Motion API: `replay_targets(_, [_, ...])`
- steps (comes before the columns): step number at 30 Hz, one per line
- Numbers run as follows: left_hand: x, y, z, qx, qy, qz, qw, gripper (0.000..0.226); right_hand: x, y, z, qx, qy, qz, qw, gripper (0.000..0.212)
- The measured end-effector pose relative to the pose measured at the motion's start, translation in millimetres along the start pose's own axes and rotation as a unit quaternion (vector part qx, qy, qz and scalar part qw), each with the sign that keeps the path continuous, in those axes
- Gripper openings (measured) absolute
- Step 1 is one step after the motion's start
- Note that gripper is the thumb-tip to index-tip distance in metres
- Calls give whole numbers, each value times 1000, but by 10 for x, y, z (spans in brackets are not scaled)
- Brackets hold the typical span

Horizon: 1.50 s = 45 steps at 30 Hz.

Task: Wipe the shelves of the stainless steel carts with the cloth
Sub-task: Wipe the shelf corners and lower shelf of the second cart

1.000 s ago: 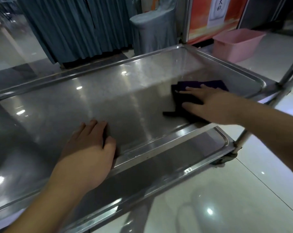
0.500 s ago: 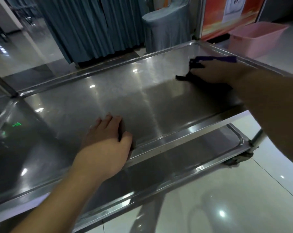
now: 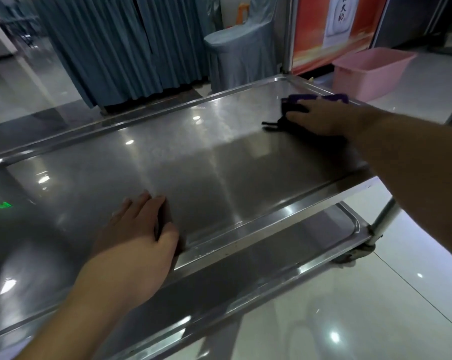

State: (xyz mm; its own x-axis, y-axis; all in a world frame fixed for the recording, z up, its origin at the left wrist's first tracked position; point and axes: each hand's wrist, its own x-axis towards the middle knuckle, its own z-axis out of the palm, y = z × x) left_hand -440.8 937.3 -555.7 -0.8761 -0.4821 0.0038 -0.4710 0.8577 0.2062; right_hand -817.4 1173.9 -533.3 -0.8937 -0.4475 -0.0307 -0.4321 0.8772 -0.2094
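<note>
Pressing down on a dark purple cloth (image 3: 295, 110), the right hand (image 3: 321, 119) lies flat with its fingers stretched out over the fabric, near the far right corner of the cart's top shelf (image 3: 193, 172). The cloth sits on the steel just inside the raised rim, with a purple edge showing past the fingertips toward the corner and a dark tail of fabric trailing out to the left of the hand. The left hand (image 3: 139, 235) rests palm down on the near side of the same shelf, fingers straight and close together on the metal, thumb lying along the near rim; it holds nothing. The two hands are well apart, the left near the front edge and the right far across the shelf. The steel surface is shiny and shows ceiling lights as bright spots and streaks. Below the front edge a lower shelf (image 3: 284, 258) of the cart sticks out, and at the right a round metal post (image 3: 385, 216) runs down to a caster wheel (image 3: 354, 255) on the glossy tiled floor (image 3: 375, 307). Beyond the cart hang blue-grey curtains (image 3: 115, 48), beside them a chair in a grey cover (image 3: 235, 53), then an orange poster panel (image 3: 333, 27), and a pink plastic tub (image 3: 367, 71) stands on the floor just past the cart's far right corner.
</note>
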Motion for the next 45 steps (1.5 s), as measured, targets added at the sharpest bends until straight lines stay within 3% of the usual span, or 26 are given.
replay_targets(7, [-30,67,-18,27,12,28,999,95,-260,543,-100,-44,19,68,996,84])
replay_targets(12, [-64,122,-20,0,24,13,1000,75,-866,709,13,-56,52,134,988,77])
replay_targets(14, [-62,125,-45,18,6,4,1000,80,-1215,636,54,-39,90,111,989,78])
replay_targets(17, [-69,138,-92,36,-9,8,999,87,-1636,378,133,32,165,54,984,50])
replay_targets(22, [-86,201,-63,-20,28,7,999,58,-2095,-321,431,104,287,-70,950,44])
replay_targets(27, [-116,181,-110,-108,36,-29,993,36,-2388,-1094,730,96,261,-152,949,42])
replay_targets(30, [-173,117,-203,-206,83,-32,974,42,-2556,-1407,827,99,235,-180,950,49])
replay_targets(33, [-359,-29,-318,-151,123,1,981,44,-2661,-1610,876,90,222,-201,950,52])
replay_targets(38, [-819,-406,-454,-96,110,28,989,47,-2795,-1995,924,76,199,-243,946,52])
replay_targets(45, [-1631,-912,-396,-74,156,69,983,45,-3073,-2795,1077,55,195,-295,934,52])
